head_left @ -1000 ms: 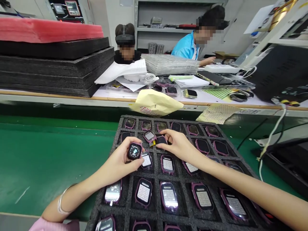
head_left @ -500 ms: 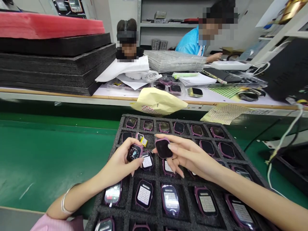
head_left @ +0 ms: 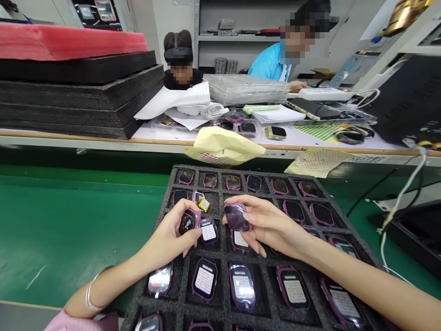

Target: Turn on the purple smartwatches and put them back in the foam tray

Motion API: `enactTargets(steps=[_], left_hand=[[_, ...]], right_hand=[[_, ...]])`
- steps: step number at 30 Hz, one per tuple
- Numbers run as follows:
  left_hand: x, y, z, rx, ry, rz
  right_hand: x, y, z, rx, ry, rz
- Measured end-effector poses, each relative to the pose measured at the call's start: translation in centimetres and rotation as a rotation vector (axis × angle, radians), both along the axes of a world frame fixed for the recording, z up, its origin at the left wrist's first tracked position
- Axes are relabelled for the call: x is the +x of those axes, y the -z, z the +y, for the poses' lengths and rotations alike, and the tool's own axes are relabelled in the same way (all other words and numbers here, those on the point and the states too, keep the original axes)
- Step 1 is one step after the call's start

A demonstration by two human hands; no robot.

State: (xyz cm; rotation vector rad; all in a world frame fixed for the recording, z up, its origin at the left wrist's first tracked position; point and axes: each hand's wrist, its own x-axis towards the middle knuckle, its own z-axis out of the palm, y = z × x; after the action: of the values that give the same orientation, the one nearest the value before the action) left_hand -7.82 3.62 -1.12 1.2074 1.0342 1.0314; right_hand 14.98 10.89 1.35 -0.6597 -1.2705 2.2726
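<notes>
A purple-framed smartwatch case with a lit icon on its dark screen is held between the thumb and fingers of my left hand. My right hand grips a second purple smartwatch case, its blank screen tilted and catching light. Both hands are over a black foam tray, whose compartments hold several more purple watch cases. Some of those show white screens with a grid, such as the watch case below my hands. Beyond my left hand, a yellow battery lies beside an opened watch frame.
A bench runs behind the tray, bearing stacked black foam under a pink sheet, clear plastic trays and papers. A yellow bag hangs over its edge. Cables dangle at right. Two people sit beyond the bench.
The watch case in my right hand has tilted, so its screen now reflects light. My left hand has turned its watch case slightly. The whole view has shifted a little.
</notes>
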Motion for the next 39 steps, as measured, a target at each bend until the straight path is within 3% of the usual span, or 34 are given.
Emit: enactTargets(steps=[10,20,39], left_hand=[[-0.3,-0.2,-0.2,-0.014,0.038,0.057],[-0.5,1.0,-0.1,0.032,0.01,0.009],[-0.6,0.4,0.0,0.07,-0.066,-0.055]], right_hand=[[-0.2,-0.1,-0.3,0.046,0.058,-0.023],[-0.3,-0.1,-0.4,0.097,0.087,-0.024],[0.1,-0.6,-0.2,0.139,0.119,0.019]])
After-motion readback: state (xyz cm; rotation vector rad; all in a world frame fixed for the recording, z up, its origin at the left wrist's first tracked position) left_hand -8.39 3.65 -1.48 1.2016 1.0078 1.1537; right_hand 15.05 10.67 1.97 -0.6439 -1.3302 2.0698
